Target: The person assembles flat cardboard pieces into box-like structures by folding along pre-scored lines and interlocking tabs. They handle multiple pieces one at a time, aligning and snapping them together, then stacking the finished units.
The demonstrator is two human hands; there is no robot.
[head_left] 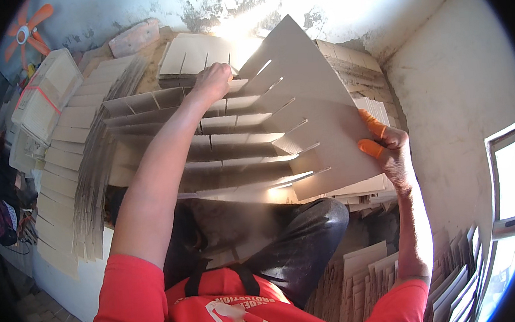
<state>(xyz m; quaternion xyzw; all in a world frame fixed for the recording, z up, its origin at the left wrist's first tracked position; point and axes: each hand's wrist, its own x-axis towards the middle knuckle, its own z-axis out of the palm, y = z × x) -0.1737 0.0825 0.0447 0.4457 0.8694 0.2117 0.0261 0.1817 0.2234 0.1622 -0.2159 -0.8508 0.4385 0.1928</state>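
Note:
A large slotted cardboard sheet stands tilted at the right end of a row of upright cardboard strips. Several of its slots meet the strips' ends. My right hand, with orange covers on its fingertips, grips the sheet's right edge between thumb and fingers. Over at the far side, my left hand is closed at the top edge of the farthest cardboard strip. Its fingertips are mostly hidden behind the hand. Crosswise pieces join the strips into a divider grid in front of my lap.
A long stack of cardboard strips runs along the left, beside a strapped pale bundle. Slotted sheets lie at the back against the wall. More cardboard pieces stand at lower right. An orange fan is at far left.

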